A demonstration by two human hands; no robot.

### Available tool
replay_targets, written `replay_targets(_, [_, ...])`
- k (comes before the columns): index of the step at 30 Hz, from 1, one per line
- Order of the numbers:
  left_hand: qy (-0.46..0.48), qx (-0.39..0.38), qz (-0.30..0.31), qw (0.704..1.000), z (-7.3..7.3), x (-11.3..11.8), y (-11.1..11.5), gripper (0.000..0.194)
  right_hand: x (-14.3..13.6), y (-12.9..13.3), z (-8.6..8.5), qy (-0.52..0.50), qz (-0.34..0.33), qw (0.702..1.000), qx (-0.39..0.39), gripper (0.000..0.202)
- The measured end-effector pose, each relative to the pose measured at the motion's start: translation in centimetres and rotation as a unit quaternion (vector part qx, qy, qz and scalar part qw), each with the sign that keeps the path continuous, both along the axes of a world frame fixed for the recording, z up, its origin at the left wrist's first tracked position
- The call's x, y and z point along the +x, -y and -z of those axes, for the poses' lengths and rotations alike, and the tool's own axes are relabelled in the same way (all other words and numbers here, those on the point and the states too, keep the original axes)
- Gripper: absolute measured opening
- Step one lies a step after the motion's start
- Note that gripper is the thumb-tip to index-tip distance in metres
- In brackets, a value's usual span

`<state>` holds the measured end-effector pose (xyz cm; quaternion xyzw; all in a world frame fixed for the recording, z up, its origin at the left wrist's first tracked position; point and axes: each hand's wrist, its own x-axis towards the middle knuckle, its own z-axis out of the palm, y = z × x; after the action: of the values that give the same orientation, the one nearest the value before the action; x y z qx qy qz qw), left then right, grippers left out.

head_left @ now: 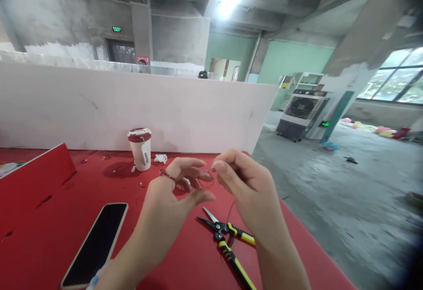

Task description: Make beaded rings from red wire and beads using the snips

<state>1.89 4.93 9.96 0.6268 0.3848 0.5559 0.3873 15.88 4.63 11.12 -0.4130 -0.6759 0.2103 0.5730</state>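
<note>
A thin red cord (pixel 168 175) lies across the index knuckle of my left hand (pixel 168 202), and a small loop of it shows by the fingertips. The fingers of that hand are curved and apart from the thumb. My right hand (pixel 246 182) is closed, thumb and index finger pinched together at the cord, while a thin strand hangs down beneath it. Below both hands, a pair of scissors (pixel 218 228) with black and yellow handles lies with its blades apart on the red table (pixel 185 259). My right wrist partly covers one handle.
A phone (pixel 95 241) lies left of my left forearm. Farther back stand a lidded coffee cup (pixel 142 151) and a crumpled white bit (pixel 160 158). A white partition (pixel 132 105) closes the table's far side. On the floor at right is an air cooler (pixel 301 113).
</note>
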Motion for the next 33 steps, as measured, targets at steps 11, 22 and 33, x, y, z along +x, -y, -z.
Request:
replay_targets(11, [-0.109, 0.064, -0.037, 0.991, -0.5, -0.7, 1.2, 0.009, 0.0, 0.8, 1.2, 0.141, 0.105, 0.967, 0.185, 0.016])
replay_targets(22, [0.073, -0.154, 0.164, 0.972, -0.7, -1.7, 0.0, 0.010, -0.6, 1.2, 1.3, 0.006, 0.022, 0.998, 0.056, 0.021])
replay_targets(33, [0.122, -0.173, 0.149, 0.966, -0.2, -2.6, -1.0, 0.013, 0.0, -0.4, 1.1, 0.006, -0.034, 0.999, 0.018, 0.013])
